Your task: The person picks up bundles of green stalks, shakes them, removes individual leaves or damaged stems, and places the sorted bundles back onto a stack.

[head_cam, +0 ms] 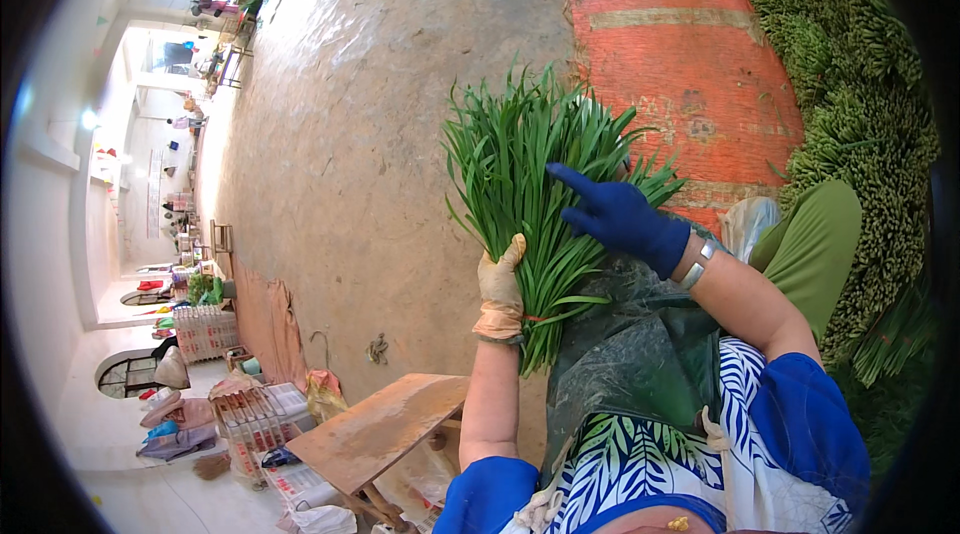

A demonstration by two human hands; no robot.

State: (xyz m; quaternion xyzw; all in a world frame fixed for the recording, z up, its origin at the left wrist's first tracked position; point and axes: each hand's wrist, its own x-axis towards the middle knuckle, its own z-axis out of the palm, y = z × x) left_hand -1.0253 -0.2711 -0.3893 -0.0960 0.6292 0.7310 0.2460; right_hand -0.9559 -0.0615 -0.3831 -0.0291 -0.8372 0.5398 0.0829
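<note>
A large bunch of long green leafy stalks [517, 166], with a red tie near its lower end, lies before me beside the dark green plastic apron [637, 354] on my lap. My left hand [501, 286], in a pale cream glove, is closed around the bunch's left side, thumb up. My right hand [619, 211], in a dark blue glove with a metal bracelet at the wrist, is over the right side of the leaves. Its index finger is extended and its thumb is apart from it; the other fingers are partly hidden.
An orange woven sheet [675, 84] covers the floor ahead at right. Piled bundles of green stalks [862, 121] line the right side. A wooden table [382, 429] stands at lower left, near stacked crates [255, 421]. Concrete floor [360, 159] stretches leftward.
</note>
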